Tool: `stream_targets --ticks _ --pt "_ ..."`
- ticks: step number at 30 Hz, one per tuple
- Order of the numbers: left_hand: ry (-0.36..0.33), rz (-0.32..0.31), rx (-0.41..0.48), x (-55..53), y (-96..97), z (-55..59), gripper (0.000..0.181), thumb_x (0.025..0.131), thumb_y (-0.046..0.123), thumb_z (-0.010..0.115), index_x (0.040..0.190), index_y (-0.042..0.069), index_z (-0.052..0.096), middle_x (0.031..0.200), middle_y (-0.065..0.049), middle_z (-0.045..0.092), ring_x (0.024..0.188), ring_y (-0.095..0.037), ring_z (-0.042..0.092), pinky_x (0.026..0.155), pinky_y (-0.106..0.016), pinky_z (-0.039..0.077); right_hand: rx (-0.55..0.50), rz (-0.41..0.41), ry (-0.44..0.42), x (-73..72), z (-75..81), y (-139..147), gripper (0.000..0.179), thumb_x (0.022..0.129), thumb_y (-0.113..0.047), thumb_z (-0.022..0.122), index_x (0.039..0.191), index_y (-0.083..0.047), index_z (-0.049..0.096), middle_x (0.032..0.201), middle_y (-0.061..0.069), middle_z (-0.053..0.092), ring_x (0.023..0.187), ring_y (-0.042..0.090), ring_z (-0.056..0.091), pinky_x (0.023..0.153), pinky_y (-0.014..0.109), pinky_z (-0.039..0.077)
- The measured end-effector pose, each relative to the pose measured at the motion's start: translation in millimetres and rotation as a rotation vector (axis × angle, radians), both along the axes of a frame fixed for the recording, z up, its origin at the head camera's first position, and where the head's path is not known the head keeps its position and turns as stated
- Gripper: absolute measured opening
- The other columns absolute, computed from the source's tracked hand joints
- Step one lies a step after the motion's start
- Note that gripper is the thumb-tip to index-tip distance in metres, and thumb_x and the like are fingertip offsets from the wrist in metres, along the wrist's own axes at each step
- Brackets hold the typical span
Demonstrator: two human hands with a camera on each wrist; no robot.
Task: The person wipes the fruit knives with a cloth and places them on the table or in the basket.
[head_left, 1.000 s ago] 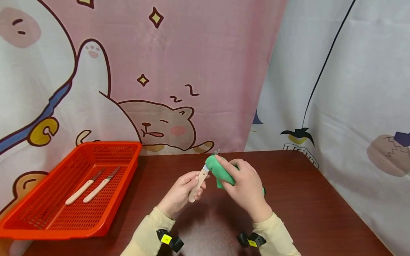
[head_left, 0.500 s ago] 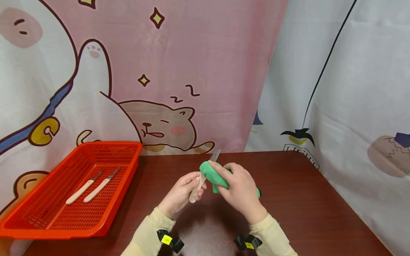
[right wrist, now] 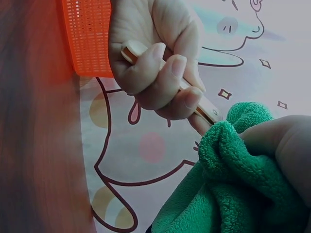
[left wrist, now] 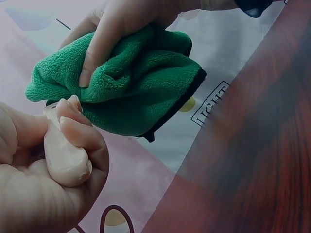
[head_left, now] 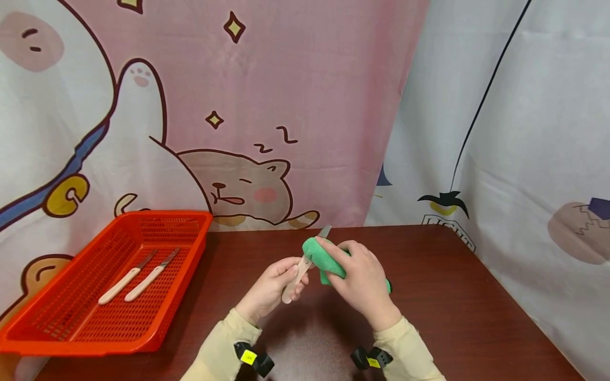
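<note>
My left hand (head_left: 269, 288) grips the pale handle of a folding knife (head_left: 293, 283), which tilts up and to the right above the table. In the right wrist view, fingers curl round the knife (right wrist: 208, 110), whose handle shows a slot along its edge. My right hand (head_left: 364, 280) pinches a folded green cloth (head_left: 320, 256) round the blade near the handle. Only the blade's tip end shows beyond the fabric. A dark border edges the fluffy cloth (left wrist: 141, 92) in the left wrist view.
A red perforated plastic basket (head_left: 188, 275) stands at the left of the dark wooden table (head_left: 443, 296). Two similar pale-handled knives (head_left: 143, 283) lie side by side in it. Behind the table hangs a printed curtain (head_left: 305, 106) with cartoon animals.
My right hand slid the cloth down the blade from near the tip to the handle, then slightly back up. The left hand holds the knife almost still.
</note>
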State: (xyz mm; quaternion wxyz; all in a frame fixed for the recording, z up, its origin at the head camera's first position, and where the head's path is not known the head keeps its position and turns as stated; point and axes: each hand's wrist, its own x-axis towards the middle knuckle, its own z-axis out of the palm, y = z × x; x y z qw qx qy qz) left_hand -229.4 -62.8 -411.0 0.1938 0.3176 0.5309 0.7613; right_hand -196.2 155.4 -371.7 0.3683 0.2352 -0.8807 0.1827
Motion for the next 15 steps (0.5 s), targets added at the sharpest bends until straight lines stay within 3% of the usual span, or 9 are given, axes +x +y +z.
stream_targets --ticks 5,12,15 --pt "-0.006 -0.005 -0.017 0.9 0.8 1.0 0.040 0.107 0.013 0.041 0.129 -0.020 0.044 0.090 -0.007 0.059 0.069 -0.008 0.054 0.060 -0.020 0.048 -0.013 -0.019 0.006 -0.4 2.4 5 0.075 0.068 -0.011 0.086 0.136 -0.030 0.061 0.094 0.009 0.061 0.077 0.024 0.058 0.064 0.039 0.050" --pt "0.012 -0.026 -0.009 0.2 1.6 -1.1 0.032 0.107 0.012 0.040 0.125 -0.010 0.054 0.090 -0.006 0.059 0.068 -0.008 0.053 0.058 -0.019 0.046 -0.031 -0.054 0.010 -1.8 5.8 12 0.076 0.068 -0.012 0.088 0.136 -0.029 0.061 0.094 0.010 0.061 0.077 0.025 0.058 0.063 0.040 0.049" --pt "0.012 -0.039 -0.005 -0.1 2.2 -1.9 0.034 0.108 0.011 0.039 0.125 -0.015 0.051 0.090 -0.004 0.059 0.068 -0.008 0.053 0.058 -0.019 0.046 -0.039 -0.071 0.008 -2.2 6.9 15 0.076 0.068 -0.013 0.088 0.137 -0.029 0.060 0.095 0.010 0.061 0.077 0.026 0.058 0.063 0.041 0.049"
